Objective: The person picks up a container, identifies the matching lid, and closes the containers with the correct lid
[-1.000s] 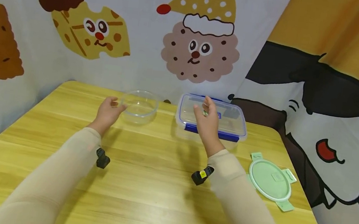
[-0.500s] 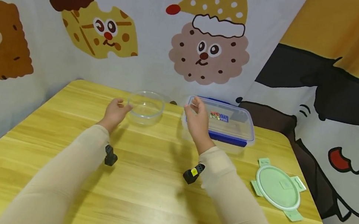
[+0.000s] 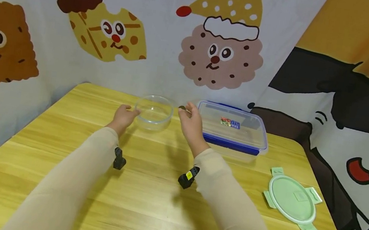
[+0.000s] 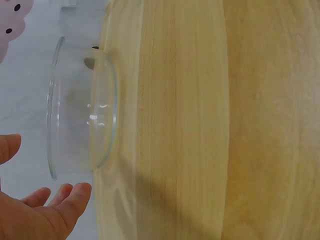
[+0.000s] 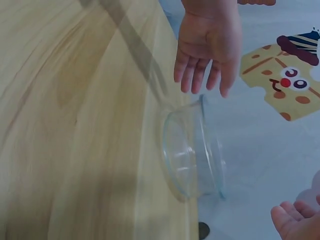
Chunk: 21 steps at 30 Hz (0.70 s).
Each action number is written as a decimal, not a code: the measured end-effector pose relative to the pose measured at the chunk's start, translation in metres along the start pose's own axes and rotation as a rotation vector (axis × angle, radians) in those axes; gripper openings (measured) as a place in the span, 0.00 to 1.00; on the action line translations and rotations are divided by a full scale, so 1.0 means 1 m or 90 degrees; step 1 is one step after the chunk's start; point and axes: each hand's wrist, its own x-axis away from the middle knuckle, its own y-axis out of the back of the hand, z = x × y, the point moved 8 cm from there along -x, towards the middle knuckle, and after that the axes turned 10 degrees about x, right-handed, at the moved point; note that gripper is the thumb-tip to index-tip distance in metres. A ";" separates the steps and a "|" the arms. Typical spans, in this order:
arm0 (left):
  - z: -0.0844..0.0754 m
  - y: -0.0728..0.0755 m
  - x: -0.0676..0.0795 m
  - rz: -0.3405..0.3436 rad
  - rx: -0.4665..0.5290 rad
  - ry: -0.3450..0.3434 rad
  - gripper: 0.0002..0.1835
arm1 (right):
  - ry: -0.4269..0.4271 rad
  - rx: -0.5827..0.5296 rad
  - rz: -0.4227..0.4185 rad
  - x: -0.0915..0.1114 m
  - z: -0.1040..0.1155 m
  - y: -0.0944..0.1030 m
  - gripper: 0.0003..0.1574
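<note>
My left hand (image 3: 123, 119) is spread just beside the bowl (image 3: 152, 126) on its left; my right hand (image 3: 191, 125), fingers loosely bent, is a little apart on its right; neither holds anything; I judge they flank it so its round wall sits between my palms; it stands upright, far on the table (image 3: 145, 206), left of the box (image 3: 248, 132); the green lid (image 3: 291, 200) lies flat, nearer right, likely to leave room

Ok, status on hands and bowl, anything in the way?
Left hand empty, close beside clear round bowl. Right hand empty, apart from it, opposite side. Bowl upright, uncovered on table. Nothing seen between hands and bowl.
</note>
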 end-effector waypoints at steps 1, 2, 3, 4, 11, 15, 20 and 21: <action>0.001 -0.001 -0.001 0.002 0.001 0.006 0.38 | -0.007 0.003 0.000 -0.001 -0.001 -0.003 0.38; 0.002 -0.002 -0.002 0.006 0.002 0.010 0.38 | -0.014 0.005 0.000 -0.002 -0.002 -0.005 0.38; 0.002 -0.003 -0.003 0.009 0.004 0.014 0.38 | -0.022 0.010 0.002 -0.003 -0.003 -0.008 0.38; 0.003 -0.005 -0.004 0.013 0.006 0.017 0.38 | -0.030 0.015 0.003 -0.004 -0.004 -0.010 0.38; 0.006 -0.009 -0.007 0.038 0.025 0.040 0.39 | -0.073 0.045 0.039 -0.005 -0.016 -0.028 0.39; 0.009 -0.011 -0.008 0.048 0.020 0.053 0.40 | -0.075 0.067 0.050 -0.005 -0.021 -0.035 0.40; 0.012 -0.011 -0.010 0.047 0.006 0.057 0.40 | -0.097 0.088 0.055 -0.004 -0.030 -0.038 0.41; 0.013 -0.011 -0.010 0.046 0.001 0.057 0.39 | -0.103 0.091 0.055 -0.005 -0.032 -0.038 0.41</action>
